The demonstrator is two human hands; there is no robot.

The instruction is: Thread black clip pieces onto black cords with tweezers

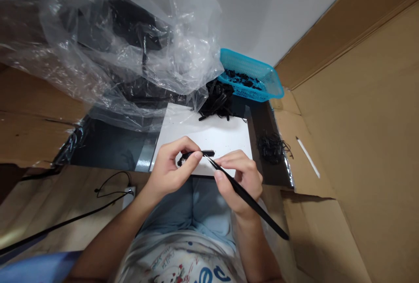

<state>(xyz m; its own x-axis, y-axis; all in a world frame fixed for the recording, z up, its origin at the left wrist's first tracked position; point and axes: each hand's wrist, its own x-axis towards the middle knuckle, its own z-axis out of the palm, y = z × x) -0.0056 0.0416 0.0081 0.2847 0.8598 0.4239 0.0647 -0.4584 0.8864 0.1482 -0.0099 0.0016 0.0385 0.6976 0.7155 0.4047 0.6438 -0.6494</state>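
Pinched between the thumb and fingers of my left hand is a small black strip, its end sticking out to the right. My right hand grips black tweezers, whose handle slants down to the right. The tweezers' tips meet the strip or lie right beside it; I cannot tell which. Both hands are above the near part of a white sheet. A heap of black strips lies at the sheet's far edge.
A blue basket with black pieces stands behind the heap. Clear plastic sheeting bulges over the far left. A tangle of black threads lies at the table's right, near a thin white stick. Cardboard walls flank the table.
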